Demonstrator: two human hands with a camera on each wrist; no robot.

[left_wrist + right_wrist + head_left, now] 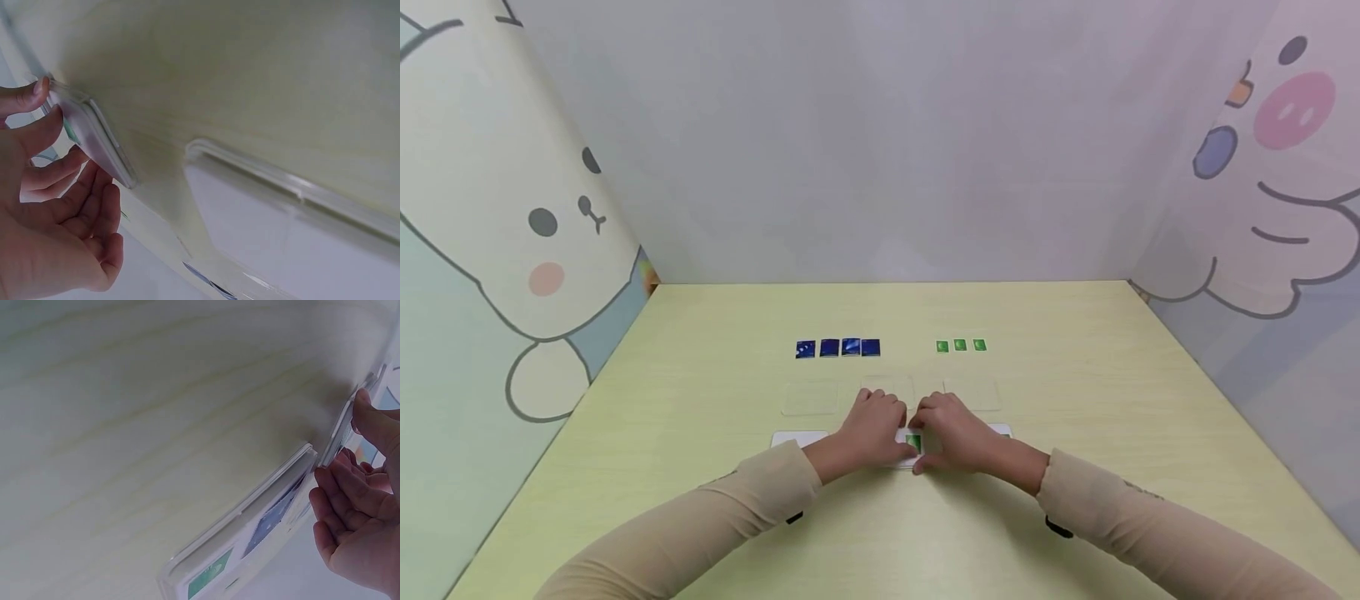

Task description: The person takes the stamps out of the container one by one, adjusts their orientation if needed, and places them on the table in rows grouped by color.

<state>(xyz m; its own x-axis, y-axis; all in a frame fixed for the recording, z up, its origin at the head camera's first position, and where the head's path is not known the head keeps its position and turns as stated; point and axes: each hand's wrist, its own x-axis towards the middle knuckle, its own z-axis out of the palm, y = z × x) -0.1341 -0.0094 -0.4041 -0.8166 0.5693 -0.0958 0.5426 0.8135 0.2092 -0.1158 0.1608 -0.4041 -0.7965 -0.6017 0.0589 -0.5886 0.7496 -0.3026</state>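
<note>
Both hands are at a flat white panel with a clear rim (887, 464) in the middle of a row. A small green card (913, 442) lies on it between the thumbs. My left hand (874, 423) pinches the panel's left part, thumb on the near side and fingers at the far side. The right hand (958, 433) grips its right part the same way. In the left wrist view the panel (94, 137) shows between thumb and fingers. Another white panel (250, 215) lies to the left; a right one (228, 550) bears a green and a dark blue picture.
Several small dark blue cards (829, 348) lie in a row farther back, with three small green cards (960, 345) to their right. Clear flat plates (808, 398) lie between these and the panels. Patterned cloth walls (880, 150) enclose the pale wooden table (737, 333).
</note>
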